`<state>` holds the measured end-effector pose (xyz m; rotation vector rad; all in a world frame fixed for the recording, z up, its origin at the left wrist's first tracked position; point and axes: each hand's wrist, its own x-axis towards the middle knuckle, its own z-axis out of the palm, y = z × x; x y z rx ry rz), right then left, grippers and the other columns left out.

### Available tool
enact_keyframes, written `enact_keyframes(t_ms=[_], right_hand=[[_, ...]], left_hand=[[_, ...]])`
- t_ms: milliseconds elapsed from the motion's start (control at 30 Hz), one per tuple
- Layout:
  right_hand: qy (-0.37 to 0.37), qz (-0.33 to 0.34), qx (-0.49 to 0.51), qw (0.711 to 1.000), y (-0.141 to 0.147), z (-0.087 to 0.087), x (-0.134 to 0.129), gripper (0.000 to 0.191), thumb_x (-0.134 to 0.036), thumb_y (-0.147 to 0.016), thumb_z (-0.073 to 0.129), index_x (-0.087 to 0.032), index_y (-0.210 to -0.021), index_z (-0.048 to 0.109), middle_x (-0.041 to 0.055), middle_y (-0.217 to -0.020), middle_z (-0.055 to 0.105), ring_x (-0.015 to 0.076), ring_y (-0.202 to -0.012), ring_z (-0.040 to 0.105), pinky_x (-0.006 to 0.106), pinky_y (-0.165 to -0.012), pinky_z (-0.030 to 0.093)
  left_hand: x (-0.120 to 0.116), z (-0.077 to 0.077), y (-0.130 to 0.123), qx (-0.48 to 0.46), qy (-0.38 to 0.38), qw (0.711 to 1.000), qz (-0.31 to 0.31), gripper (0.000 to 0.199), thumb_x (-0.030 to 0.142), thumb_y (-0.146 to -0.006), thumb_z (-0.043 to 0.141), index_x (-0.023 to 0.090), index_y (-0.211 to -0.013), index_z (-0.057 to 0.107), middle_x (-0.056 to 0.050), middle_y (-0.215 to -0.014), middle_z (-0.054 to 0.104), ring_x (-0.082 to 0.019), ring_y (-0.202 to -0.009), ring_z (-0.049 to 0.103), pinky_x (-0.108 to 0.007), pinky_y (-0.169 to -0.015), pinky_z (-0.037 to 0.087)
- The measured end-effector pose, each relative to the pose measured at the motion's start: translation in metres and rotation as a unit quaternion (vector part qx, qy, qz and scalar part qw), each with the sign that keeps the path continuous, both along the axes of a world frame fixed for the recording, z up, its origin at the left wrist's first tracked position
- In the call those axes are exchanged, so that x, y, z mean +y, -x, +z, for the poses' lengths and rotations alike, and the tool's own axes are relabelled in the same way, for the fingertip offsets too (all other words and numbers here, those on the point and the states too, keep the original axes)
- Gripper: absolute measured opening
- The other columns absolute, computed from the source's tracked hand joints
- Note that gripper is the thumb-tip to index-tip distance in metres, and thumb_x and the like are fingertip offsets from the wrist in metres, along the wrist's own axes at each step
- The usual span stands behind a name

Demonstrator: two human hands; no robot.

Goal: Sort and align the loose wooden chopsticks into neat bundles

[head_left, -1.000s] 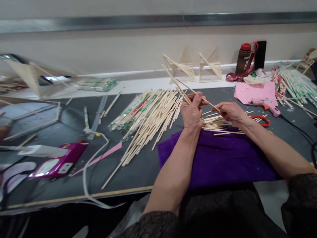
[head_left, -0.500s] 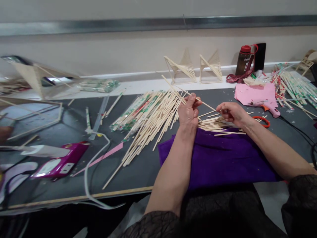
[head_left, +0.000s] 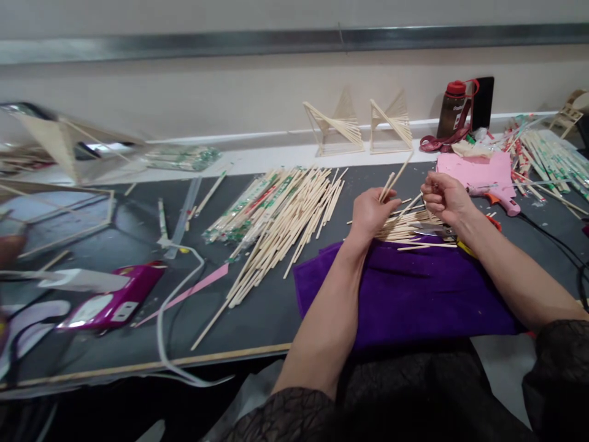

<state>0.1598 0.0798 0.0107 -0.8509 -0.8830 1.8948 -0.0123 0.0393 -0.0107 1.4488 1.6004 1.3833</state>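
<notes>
My left hand (head_left: pixel 370 212) is closed around a few thin wooden chopsticks (head_left: pixel 396 175), which stick up and to the right out of the fist. Just to the right, my right hand (head_left: pixel 445 197) is raised with curled fingers pinched together. A pale stick reaches toward those fingertips; whether they grip it is unclear. Below both hands lies a layer of loose chopsticks (head_left: pixel 405 226) along the back of a folded purple cloth (head_left: pixel 414 294). Scissors (head_left: pixel 430 229) rest on these sticks, their handle partly hidden by my right wrist.
A big pile of chopsticks (head_left: pixel 280 227) and wrapped ones (head_left: pixel 243 209) lie left. Two stick frames (head_left: pixel 338 129) stand by the wall. A pink glue gun (head_left: pixel 499 199), bottle (head_left: pixel 451 113) and pink paper (head_left: pixel 476 169) are right. At far left, another person's hand (head_left: pixel 11 245) nears a larger frame (head_left: pixel 69 236).
My left hand has shifted right and turned, so its chopsticks now point up to the right. My right hand has moved slightly right and up; the scissors' blades have come into sight.
</notes>
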Motion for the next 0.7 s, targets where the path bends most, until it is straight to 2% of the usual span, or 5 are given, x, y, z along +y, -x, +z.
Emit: enact_keyframes(t_ms=[100,200,267,533,700], right_hand=[[0.002,0.009,0.004,1.0,0.0,-0.001,-0.001,0.022,-0.023,-0.085,0.055,-0.017,-0.068,0.043,-0.0066,-0.055,0.038,0.0015,-0.039,0.017,0.015,-0.033,0.009],[-0.021,0.018,-0.029,0.999,0.002,-0.003,-0.003,0.018,-0.023,-0.086,0.057,-0.015,-0.071,0.05,-0.0063,-0.057,0.04,0.0008,-0.039,0.02,0.015,-0.034,0.01],[-0.051,0.01,-0.057,0.997,0.003,-0.004,-0.005,0.013,-0.021,-0.084,0.059,-0.014,-0.074,0.056,-0.005,-0.06,0.044,0.0007,-0.04,0.024,0.015,-0.034,0.012],[-0.11,0.013,-0.107,0.988,0.008,-0.01,-0.01,0.018,-0.028,-0.08,0.066,-0.015,-0.07,0.06,-0.005,-0.051,0.041,0.0031,-0.042,0.029,0.017,-0.037,0.017],[-0.118,-0.017,-0.11,0.987,0.007,-0.01,-0.008,0.013,-0.021,-0.077,0.068,-0.015,-0.069,0.059,-0.0059,-0.051,0.041,0.0028,-0.04,0.025,0.019,-0.036,0.012]], left_hand=[[-0.004,0.009,0.0,-0.143,0.046,0.987,-0.052,0.005,0.022,-0.071,0.069,0.018,-0.074,0.07,-0.001,-0.065,0.061,-0.006,-0.048,0.043,-0.017,-0.043,0.029],[-0.011,0.019,-0.001,-0.278,0.137,0.937,-0.162,0.013,0.024,-0.079,0.059,0.016,-0.076,0.069,0.0,-0.061,0.056,-0.003,-0.039,0.031,-0.016,-0.035,0.014],[-0.014,0.023,-0.003,-0.314,0.171,0.908,-0.216,0.015,0.024,-0.08,0.058,0.015,-0.074,0.069,-0.001,-0.06,0.056,-0.003,-0.038,0.031,-0.016,-0.033,0.013],[-0.018,0.018,-0.019,-0.299,0.226,0.889,-0.264,0.018,0.02,-0.081,0.055,0.014,-0.07,0.067,0.0,-0.053,0.053,-0.002,-0.033,0.029,-0.015,-0.03,0.013],[-0.019,0.018,-0.023,-0.249,0.257,0.906,-0.226,0.018,0.025,-0.085,0.055,0.013,-0.08,0.069,-0.004,-0.065,0.063,-0.007,-0.046,0.053,-0.017,-0.04,0.037]])
